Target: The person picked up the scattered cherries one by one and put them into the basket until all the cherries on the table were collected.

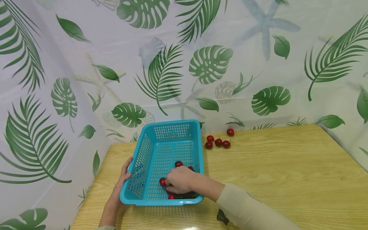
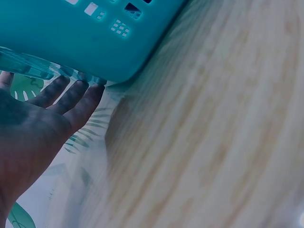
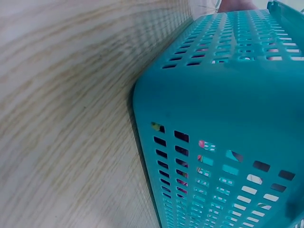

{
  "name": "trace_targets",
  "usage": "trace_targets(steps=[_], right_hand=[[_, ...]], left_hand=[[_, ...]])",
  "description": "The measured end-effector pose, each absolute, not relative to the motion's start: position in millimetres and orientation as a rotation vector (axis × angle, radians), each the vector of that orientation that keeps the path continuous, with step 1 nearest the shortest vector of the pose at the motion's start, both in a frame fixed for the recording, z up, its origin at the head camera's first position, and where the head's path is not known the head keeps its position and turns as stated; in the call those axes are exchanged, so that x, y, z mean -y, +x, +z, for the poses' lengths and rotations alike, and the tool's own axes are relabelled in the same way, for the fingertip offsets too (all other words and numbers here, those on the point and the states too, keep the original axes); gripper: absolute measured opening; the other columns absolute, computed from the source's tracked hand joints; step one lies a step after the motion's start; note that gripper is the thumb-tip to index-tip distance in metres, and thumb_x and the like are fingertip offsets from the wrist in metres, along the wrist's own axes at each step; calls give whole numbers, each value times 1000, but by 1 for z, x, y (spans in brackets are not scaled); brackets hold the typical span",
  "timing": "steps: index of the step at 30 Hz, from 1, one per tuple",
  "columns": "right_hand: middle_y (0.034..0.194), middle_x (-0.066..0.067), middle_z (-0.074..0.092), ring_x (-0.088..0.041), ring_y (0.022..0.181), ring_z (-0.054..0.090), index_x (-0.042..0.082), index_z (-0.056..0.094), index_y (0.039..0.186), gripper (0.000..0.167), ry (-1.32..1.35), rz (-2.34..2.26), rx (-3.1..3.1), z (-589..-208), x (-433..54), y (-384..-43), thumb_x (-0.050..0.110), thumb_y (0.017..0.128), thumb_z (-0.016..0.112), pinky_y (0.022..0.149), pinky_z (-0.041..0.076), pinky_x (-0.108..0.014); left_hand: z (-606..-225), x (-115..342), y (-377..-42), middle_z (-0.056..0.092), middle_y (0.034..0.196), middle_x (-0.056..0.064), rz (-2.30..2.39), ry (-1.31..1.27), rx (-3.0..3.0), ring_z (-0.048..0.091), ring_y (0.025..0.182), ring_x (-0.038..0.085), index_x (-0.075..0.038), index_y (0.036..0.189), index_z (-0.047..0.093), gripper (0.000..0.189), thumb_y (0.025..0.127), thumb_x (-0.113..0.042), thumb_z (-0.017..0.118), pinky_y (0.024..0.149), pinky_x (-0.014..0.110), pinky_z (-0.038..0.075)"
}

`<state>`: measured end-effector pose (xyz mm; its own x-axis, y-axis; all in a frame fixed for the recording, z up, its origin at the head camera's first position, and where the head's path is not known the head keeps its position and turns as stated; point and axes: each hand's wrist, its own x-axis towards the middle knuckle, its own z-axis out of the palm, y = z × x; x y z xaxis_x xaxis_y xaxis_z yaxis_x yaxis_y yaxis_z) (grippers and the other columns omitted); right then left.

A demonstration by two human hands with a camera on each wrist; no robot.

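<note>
A turquoise plastic basket (image 1: 199, 153) with perforated walls stands on the wooden table. Several red cherries lie in its near right part, one cherry (image 1: 163, 182) right beside the fingers of my right hand (image 1: 181, 180). That hand reaches over the right rim, fingers bent down among the fruit; the fingertips are hidden, so whether they pinch a cherry is unclear. At the basket's left side, my left hand (image 1: 122, 180) rests against the outer wall near the rim. The left wrist view has the fingers (image 2: 78, 102) of this hand spread, nearly straight and touching the basket.
Several cherries (image 1: 218, 142) lie loose on the table (image 1: 276, 169) just right of the basket's far corner. A leaf-patterned sheet (image 1: 207, 95) hangs behind and to the left. A small dark object (image 1: 222, 217) shows beneath the right sleeve.
</note>
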<state>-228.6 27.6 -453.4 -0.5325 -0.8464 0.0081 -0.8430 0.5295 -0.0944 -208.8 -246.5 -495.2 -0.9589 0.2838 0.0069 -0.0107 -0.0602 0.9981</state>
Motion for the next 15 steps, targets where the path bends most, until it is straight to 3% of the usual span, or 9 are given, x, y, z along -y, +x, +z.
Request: trace_targets(steps=[15], right_hand=[[52, 13, 39, -2, 49, 34, 22, 44, 53, 46, -1399, -96, -2740, -452, -28, -227, 32, 91, 67, 45, 30, -19]], left_hand=[[-496, 247, -209, -5, 164, 17, 2131, 317, -2002, 12, 142, 48, -30, 158, -1, 60, 103, -26, 21, 97, 43, 38]])
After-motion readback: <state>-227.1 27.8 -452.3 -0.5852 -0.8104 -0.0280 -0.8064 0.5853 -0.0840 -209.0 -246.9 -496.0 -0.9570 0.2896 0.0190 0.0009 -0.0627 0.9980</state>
